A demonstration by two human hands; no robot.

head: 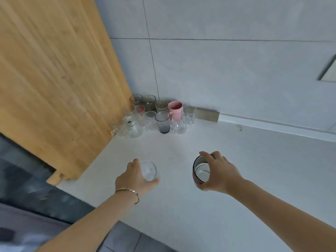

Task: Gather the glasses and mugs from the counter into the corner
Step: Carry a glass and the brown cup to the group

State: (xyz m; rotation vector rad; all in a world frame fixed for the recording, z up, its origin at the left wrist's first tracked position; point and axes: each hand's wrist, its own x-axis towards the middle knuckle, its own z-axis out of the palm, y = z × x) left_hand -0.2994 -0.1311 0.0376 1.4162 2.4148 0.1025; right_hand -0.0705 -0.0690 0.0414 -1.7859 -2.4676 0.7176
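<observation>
Head view: about a dozen glasses and one pink mug crowd mid-frame. Lower down, the left hand grips one clear glass; the right hand grips one dark-rimmed glass above the white desk.

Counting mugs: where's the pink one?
The pink mug stands in the corner cluster against the back wall, toward its right side, between two clear glasses, behind the grey glass.

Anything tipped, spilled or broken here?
Nothing stands out. The glasses and pink mug in the corner stand upright, with no spill visible. The left hand and right hand each hold one glass.
</observation>
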